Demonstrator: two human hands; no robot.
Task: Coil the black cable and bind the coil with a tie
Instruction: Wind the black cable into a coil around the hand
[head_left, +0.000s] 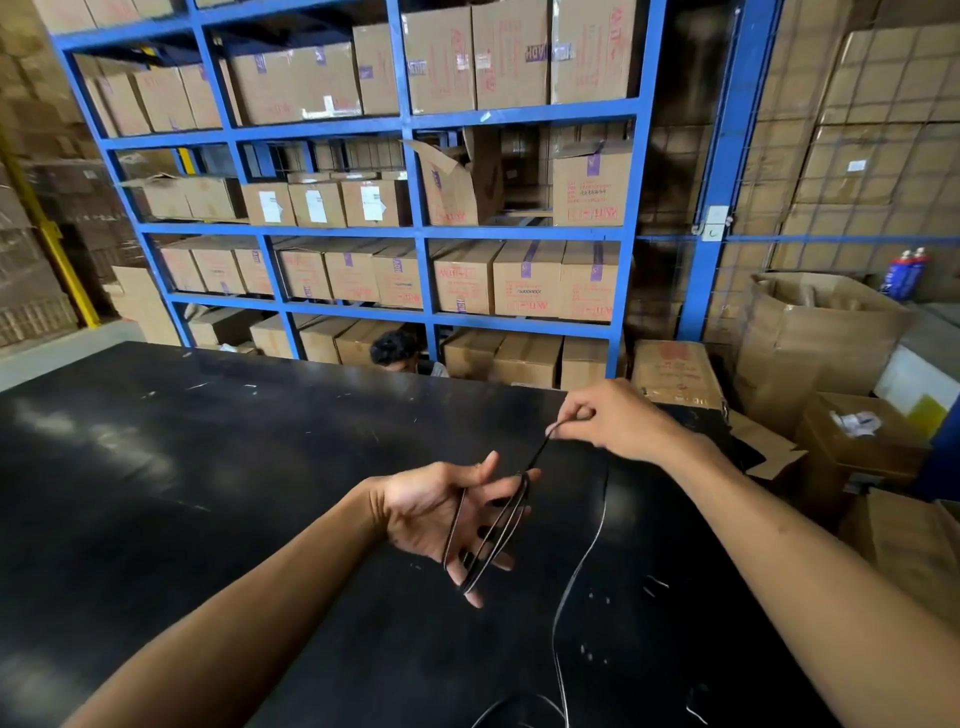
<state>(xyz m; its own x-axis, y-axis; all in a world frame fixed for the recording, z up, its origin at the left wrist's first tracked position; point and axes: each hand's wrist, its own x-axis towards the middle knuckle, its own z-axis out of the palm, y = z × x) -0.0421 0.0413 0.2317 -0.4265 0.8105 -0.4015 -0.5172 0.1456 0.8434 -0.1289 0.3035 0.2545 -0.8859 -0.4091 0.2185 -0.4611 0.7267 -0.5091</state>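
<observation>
Now right hand (615, 421) pinches black cable (498, 525); loops round left hand (441, 512).

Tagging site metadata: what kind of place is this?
Likely a warehouse or stockroom: a blue steel shelving rack packed with cardboard cartons, more cartons stacked behind wire mesh, and a black worktable.

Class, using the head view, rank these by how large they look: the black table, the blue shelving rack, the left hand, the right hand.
1. Blue shelving rack
2. Black table: close to the rack in apparent size, so this order is unsure
3. Left hand and right hand: look alike, not ranked
</observation>
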